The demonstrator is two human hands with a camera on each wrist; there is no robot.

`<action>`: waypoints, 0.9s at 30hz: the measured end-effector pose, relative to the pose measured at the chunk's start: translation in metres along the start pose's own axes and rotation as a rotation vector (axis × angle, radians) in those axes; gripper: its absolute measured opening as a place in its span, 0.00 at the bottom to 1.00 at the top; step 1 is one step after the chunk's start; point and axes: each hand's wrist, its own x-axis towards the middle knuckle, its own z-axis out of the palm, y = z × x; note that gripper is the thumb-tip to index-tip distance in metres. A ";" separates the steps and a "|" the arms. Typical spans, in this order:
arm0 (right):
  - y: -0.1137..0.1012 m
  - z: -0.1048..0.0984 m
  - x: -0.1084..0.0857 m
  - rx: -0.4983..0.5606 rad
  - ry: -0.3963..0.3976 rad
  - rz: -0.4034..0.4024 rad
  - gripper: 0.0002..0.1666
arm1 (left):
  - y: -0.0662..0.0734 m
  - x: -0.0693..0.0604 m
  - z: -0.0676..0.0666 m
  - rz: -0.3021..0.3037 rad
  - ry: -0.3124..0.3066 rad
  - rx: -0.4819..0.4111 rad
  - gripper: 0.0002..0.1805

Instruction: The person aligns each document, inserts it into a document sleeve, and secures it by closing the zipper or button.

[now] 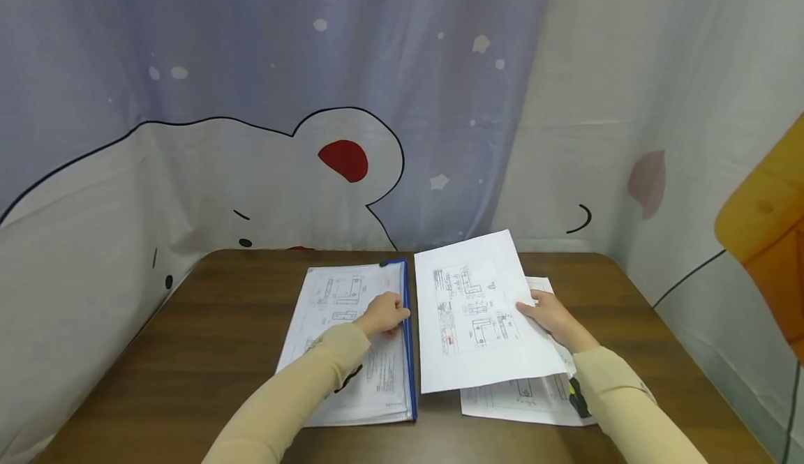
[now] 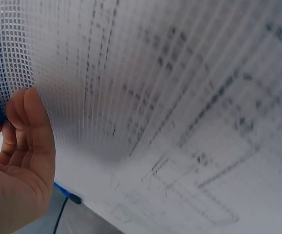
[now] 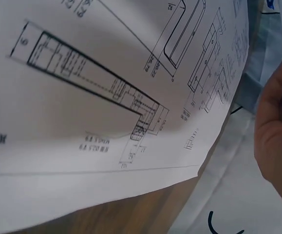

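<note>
A clear mesh folder [image 1: 377,380] with a blue zip edge lies left of centre on the table, a printed drawing showing through it. My left hand [image 1: 383,314] pinches its blue right edge; in the left wrist view the fingers [image 2: 36,126] curl at the mesh [image 2: 14,48] beside the blue trim. My right hand [image 1: 559,321] grips the right edge of a white sheet [image 1: 477,310] with drawings, which is tilted above another printed sheet [image 1: 502,405]. The right wrist view has my right hand [image 3: 279,126] at the right and a drawing sheet [image 3: 82,122] below it.
The brown wooden table [image 1: 188,359] reaches back to a patterned curtain [image 1: 440,101]. Near my right wrist, a small black and yellow object [image 1: 578,398] lies on the lower sheet. A dark cable [image 1: 691,275] runs along the curtain at the right.
</note>
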 end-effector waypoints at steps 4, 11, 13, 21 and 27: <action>-0.001 -0.003 -0.004 0.035 -0.089 -0.011 0.27 | 0.009 -0.006 -0.009 0.046 0.016 0.111 0.19; -0.005 0.004 -0.011 0.075 -0.120 -0.013 0.26 | 0.013 -0.012 -0.022 0.035 0.096 0.152 0.18; -0.008 0.007 -0.012 0.067 -0.125 -0.011 0.26 | 0.013 -0.013 -0.025 0.040 0.103 0.150 0.17; -0.018 0.015 -0.007 0.012 -0.085 0.001 0.26 | 0.014 -0.016 -0.027 0.066 0.004 0.160 0.14; -0.016 0.018 -0.003 0.015 -0.044 0.012 0.26 | 0.017 -0.017 -0.029 0.052 -0.030 0.159 0.14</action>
